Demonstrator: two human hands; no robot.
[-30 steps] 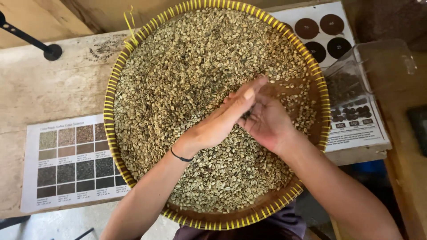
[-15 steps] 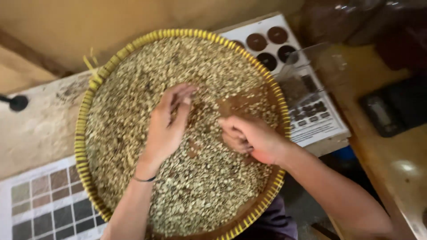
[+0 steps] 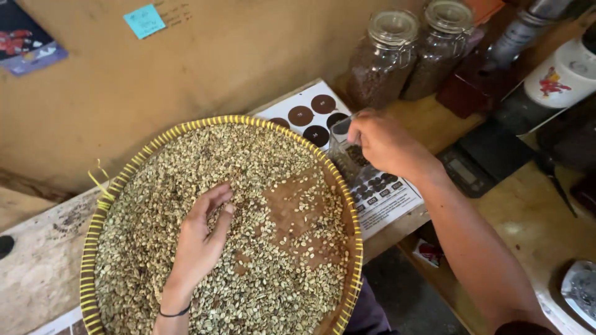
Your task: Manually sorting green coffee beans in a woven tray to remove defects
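- Filling the lower left of the view, a round woven tray with a yellow rim sits on a pale worn bench; its rim at 6 o'clock hangs past the bench edge toward the person.
- Green coffee beans cover most of the tray, with a bare brown patch at about 3 o'clock of its centre.
- Behind it, at 12 o'clock, a tan board wall closes off the room; a blue sticky note and a dark card are stuck to it at 11 o'clock.
- At 3 o'clock a wooden side bench runs off, crowded along its far edge, with dark floor open below between the two benches.
- Two clip-top glass jars of dark beans stand at 1 o'clock, beside a white mug.
- A black scale lies just right of the right wrist.
- A white printed chart with dark brown circles lies at 1 o'clock of the tray, under a clear plastic box.
- The right hand is over that box, fingers bunched together at its rim; what they pinch I cannot tell.
- The left hand rests on the beans near the tray's middle, fingers loosely spread and slightly curled, holding nothing.
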